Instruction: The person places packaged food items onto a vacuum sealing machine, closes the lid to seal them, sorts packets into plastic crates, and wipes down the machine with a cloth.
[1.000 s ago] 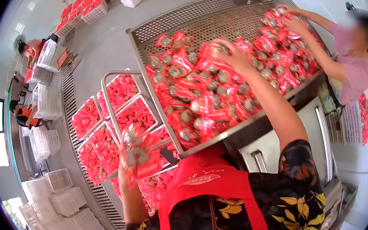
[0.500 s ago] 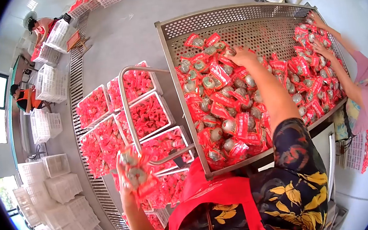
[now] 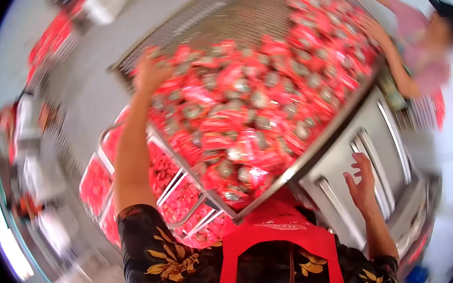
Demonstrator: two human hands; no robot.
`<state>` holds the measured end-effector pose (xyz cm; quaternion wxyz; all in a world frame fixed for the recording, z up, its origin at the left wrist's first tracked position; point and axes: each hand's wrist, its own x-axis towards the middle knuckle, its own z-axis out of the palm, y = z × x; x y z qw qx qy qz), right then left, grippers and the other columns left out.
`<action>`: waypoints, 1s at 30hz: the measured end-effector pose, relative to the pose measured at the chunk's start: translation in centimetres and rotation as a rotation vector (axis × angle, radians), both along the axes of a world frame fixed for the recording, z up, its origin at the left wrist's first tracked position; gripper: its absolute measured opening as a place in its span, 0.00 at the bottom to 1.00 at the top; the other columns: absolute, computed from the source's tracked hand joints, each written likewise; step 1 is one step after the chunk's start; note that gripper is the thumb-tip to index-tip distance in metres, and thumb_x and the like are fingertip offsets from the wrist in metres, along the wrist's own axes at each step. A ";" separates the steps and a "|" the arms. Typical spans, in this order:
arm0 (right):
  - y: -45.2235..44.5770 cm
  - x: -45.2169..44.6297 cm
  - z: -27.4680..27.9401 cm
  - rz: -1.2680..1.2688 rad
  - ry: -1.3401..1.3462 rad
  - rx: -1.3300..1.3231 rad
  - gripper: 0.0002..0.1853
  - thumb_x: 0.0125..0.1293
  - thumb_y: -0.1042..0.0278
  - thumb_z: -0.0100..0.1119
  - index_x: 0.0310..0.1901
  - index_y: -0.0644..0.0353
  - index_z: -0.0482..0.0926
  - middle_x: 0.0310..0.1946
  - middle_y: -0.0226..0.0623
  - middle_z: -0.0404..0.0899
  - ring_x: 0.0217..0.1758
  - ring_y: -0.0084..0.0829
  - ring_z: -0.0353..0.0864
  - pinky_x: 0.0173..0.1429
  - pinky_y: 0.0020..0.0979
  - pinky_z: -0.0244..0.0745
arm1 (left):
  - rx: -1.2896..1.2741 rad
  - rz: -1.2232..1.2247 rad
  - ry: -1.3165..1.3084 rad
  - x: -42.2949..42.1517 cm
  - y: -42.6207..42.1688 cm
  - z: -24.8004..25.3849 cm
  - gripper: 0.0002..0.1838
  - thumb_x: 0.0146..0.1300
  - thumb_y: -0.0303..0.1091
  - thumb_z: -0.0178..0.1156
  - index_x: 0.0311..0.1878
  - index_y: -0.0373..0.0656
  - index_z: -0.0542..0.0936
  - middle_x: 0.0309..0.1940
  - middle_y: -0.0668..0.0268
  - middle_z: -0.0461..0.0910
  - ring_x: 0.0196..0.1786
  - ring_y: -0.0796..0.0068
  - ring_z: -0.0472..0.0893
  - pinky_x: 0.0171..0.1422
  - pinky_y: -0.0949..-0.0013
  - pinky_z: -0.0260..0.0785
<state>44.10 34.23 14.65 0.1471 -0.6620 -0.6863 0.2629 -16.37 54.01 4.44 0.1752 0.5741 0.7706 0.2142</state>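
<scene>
A perforated metal tray (image 3: 208, 19) holds a heap of red-printed clear packets (image 3: 258, 99) with grey-green, egg-like rounds inside. My left hand (image 3: 151, 72) is at the tray's far left corner, over the packets there. Motion smears its fingers, and I cannot make out whether a packet is in them. Outside the tray, on the right, my right hand (image 3: 361, 182) is raised with fingers apart and nothing in it. Behind it is a steel cabinet front (image 3: 346, 176) with long vertical handles.
White crates (image 3: 108, 159) full of red packets stand left of the tray, behind a bent metal rail (image 3: 190, 214). Across the tray's right side, a co-worker (image 3: 421, 49) in pink has both hands at the packets. Blurred white crates (image 3: 56, 231) line the left.
My view has swung round. The right hand has left the heap and is out to the right. My left hand, which held packets by the crates, is now over the tray's left corner.
</scene>
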 end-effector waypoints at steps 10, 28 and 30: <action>-25.6 8.9 -2.0 -0.604 -0.063 -0.246 0.28 0.61 0.63 0.65 0.62 0.54 0.69 0.61 0.47 0.70 0.56 0.51 0.78 0.57 0.44 0.76 | -0.062 -0.547 -0.069 0.7 7.8 -10.4 0.28 0.69 0.40 0.60 0.69 0.42 0.68 0.62 0.56 0.75 0.60 0.58 0.77 0.62 0.60 0.73; -60.9 22.6 -12.3 -1.025 0.214 -0.391 0.23 0.59 0.59 0.63 0.57 0.53 0.77 0.49 0.46 0.80 0.56 0.50 0.79 0.56 0.47 0.76 | 0.411 -1.159 -0.305 64.7 -25.8 -3.0 0.20 0.69 0.25 0.54 0.64 0.34 0.73 0.57 0.54 0.77 0.58 0.59 0.77 0.59 0.62 0.71; -66.0 23.8 -11.1 -1.219 0.170 -0.354 0.24 0.60 0.58 0.64 0.57 0.53 0.77 0.49 0.47 0.80 0.55 0.51 0.80 0.54 0.47 0.77 | 0.124 -1.246 -0.328 70.8 -35.9 -2.4 0.21 0.67 0.23 0.55 0.64 0.38 0.74 0.55 0.59 0.78 0.52 0.66 0.79 0.54 0.66 0.71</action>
